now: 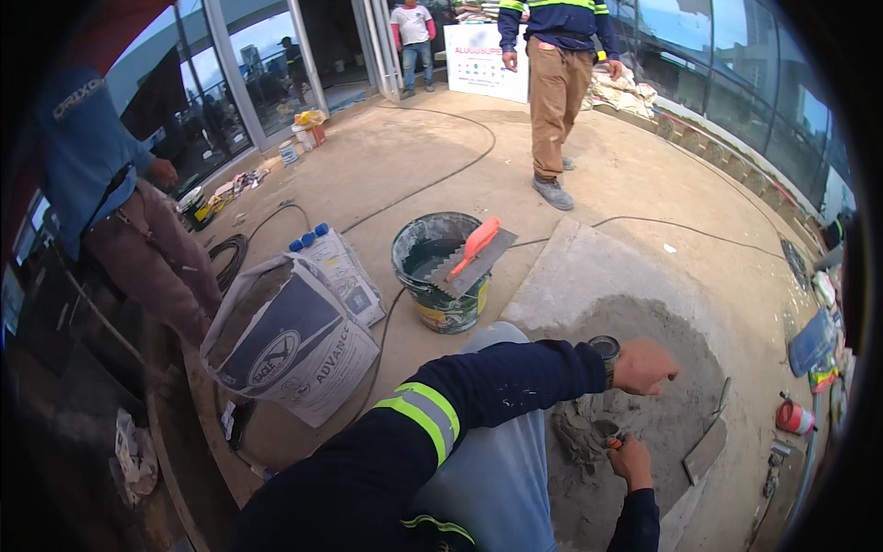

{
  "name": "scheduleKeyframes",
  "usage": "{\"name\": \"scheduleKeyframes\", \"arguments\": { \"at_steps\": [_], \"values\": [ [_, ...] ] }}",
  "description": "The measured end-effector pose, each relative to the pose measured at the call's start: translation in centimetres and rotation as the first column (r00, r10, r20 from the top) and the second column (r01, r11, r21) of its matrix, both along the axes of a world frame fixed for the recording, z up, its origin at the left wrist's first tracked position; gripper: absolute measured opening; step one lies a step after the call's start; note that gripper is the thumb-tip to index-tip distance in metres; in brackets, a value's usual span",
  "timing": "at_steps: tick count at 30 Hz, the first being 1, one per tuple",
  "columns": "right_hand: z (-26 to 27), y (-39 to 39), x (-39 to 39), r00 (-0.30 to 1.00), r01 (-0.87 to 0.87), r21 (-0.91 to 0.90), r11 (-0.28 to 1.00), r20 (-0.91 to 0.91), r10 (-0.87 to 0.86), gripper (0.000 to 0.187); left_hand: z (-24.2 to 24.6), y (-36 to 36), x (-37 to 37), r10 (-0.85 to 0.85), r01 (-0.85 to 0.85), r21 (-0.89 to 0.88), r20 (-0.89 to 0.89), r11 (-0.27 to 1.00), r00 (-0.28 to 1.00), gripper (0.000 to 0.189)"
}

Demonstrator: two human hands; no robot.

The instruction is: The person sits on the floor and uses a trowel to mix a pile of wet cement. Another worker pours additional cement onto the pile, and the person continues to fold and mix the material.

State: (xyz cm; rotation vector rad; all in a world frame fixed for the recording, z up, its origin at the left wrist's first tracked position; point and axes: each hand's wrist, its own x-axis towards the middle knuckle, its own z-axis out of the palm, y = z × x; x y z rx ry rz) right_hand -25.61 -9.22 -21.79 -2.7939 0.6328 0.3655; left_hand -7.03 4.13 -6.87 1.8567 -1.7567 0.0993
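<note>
Grey wet mortar (662, 345) is spread over a pale board (552, 290) on the floor before me. My right hand (631, 461) grips the orange handle of a trowel (607, 429), its blade partly hidden by a heap of mortar (579, 438). Above it my left hand (645, 367), with a watch on the wrist, hovers over the mortar with curled fingers; whether it holds anything I cannot tell. A notched trowel with an orange handle (476, 248) lies across the rim of a dark green bucket (448, 321). A flat tile piece (705, 452) rests at the mortar's right edge.
An opened cement bag (296, 345) stands left of the bucket, beside another bag (348, 276). A person in blue (103, 159) stands at the left, another (562, 83) ahead, a third (414, 41) farther back. Cables (441, 181) cross the floor. A red can (793, 417) is at the right.
</note>
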Motion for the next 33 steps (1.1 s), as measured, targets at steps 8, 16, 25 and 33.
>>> {"name": "scheduleKeyframes", "arguments": {
  "at_steps": [8,16,25,33],
  "values": [
    [-3.1,3.7,-1.1,0.977,-0.032,0.151,0.988,0.214,-0.001,0.013,4.6,3.6,-5.0,-0.051,0.108,0.353,-0.168,0.93,0.984,0.034],
    [-3.3,1.2,-1.5,0.983,0.114,0.11,0.987,0.129,-0.128,0.017,3.4,-2.6,-5.9,-0.272,0.329,0.311,-0.214,0.891,0.938,0.034],
    [-4.0,1.2,-1.6,0.971,0.098,0.12,0.988,0.205,-0.121,0.017,2.9,-3.4,-6.6,-0.313,0.362,0.316,-0.196,0.877,0.929,0.034],
    [-4.0,1.5,-1.7,0.967,0.119,0.098,0.988,0.216,-0.138,0.018,3.4,-2.9,-6.3,-0.305,0.354,0.307,-0.196,0.883,0.932,0.034]
  ]
}}
